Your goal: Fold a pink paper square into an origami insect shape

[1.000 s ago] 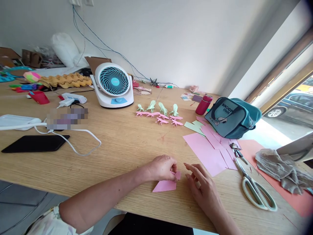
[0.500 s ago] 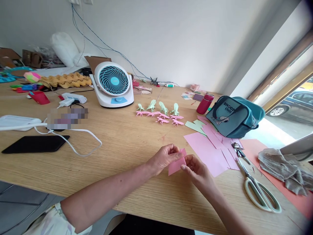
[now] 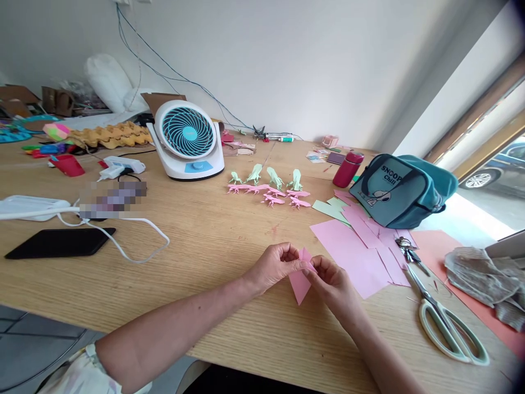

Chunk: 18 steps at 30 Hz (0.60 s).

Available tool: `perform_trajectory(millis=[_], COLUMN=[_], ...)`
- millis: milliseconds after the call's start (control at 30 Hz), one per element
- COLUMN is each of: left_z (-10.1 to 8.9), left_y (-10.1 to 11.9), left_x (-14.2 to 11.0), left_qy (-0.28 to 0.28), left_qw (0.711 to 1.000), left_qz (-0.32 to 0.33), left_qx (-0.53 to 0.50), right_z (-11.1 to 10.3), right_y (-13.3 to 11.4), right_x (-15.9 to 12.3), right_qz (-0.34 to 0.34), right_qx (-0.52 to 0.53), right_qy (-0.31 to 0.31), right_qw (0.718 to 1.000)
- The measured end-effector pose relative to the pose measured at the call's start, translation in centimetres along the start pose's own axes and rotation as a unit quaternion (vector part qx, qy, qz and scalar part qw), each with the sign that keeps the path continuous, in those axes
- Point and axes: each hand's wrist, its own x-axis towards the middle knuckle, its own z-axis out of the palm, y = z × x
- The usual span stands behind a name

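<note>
A small folded piece of pink paper (image 3: 299, 287) is pinched between both hands above the near part of the table. My left hand (image 3: 278, 266) grips its upper left side, thumb on the front. On its right side, my right hand (image 3: 329, 276) holds it between thumb and fingers. One pointed corner hangs down below the thumbs; the fingers hide part of the folds. Beyond the hands stand several pink folded-paper insects (image 3: 272, 200) in front of several green folded-paper insects (image 3: 274, 178). Pink paper sheets (image 3: 355, 257) lie just right of my right hand.
Large scissors (image 3: 447, 323) lie at the right, beside keys (image 3: 410, 251) and a grey cloth (image 3: 484, 279). A teal bag (image 3: 394, 191) and a red bottle (image 3: 348, 169) stand behind the sheets. Left are a white fan (image 3: 188, 137), a looped white cable (image 3: 158, 249) and a black flat pad (image 3: 59, 242).
The pink paper has been turned, so a pointed corner now hangs downward. My right fingers have shifted up closer to my left thumb. The view has moved slightly.
</note>
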Motion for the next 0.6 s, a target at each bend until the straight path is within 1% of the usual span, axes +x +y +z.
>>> perform_trajectory(millis=[100,233,333,400,500,600], left_z=[0.15,0.37,0.47,0.48,0.35,-0.03], left_y=[0.09,0.28,0.32,0.24,0.04,-0.26], left_x=[-0.15,-0.52,-0.71,-0.76,-0.71,-0.53], left_qy=[0.009,0.010,0.006,0.003,0.004,0.003], left_qw=[1.000,0.999,0.997,0.996,0.998,1.000], left_qz=[-0.005,-0.021,-0.013,-0.010,-0.013,-0.014], left_qx=[-0.004,-0.047,-0.082,-0.092,-0.064,-0.003], right_z=[0.06,0.20,0.09,-0.02,-0.15,-0.24], right_y=[0.13,-0.28,-0.57,-0.51,-0.17,0.04], right_x=[-0.06,-0.18,-0.26,-0.28,-0.33,-0.51], right_qz=[0.001,0.015,0.034,0.040,0.032,0.007], right_qx=[0.012,0.051,0.032,0.013,0.005,-0.054], right_qy=[-0.001,-0.018,-0.037,-0.039,-0.042,-0.034], right_qw=[1.000,0.998,0.998,0.998,0.999,0.998])
